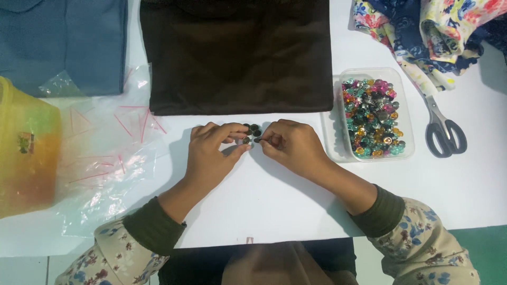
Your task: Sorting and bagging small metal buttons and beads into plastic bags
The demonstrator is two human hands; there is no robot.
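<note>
Both my hands meet at the middle of the white table (274, 206), just below a dark brown folded cloth (237, 53). My left hand (211, 150) pinches a small dark button (246, 140) between thumb and forefinger. My right hand (290, 143) pinches another small dark button (257, 140) at its fingertips. Between the hands lie two or three more dark buttons (254, 128), touching the table. The pinched buttons are partly hidden by my fingers.
A clear plastic box (406, 121) of colourful shiny buttons sits right of my right hand, grey-handled scissors (442, 132) beyond it. Floral fabric (428, 31) lies at the back right, blue cloth (68, 42) back left. Clear plastic bags (105, 158) and a yellow container (26, 148) are at the left.
</note>
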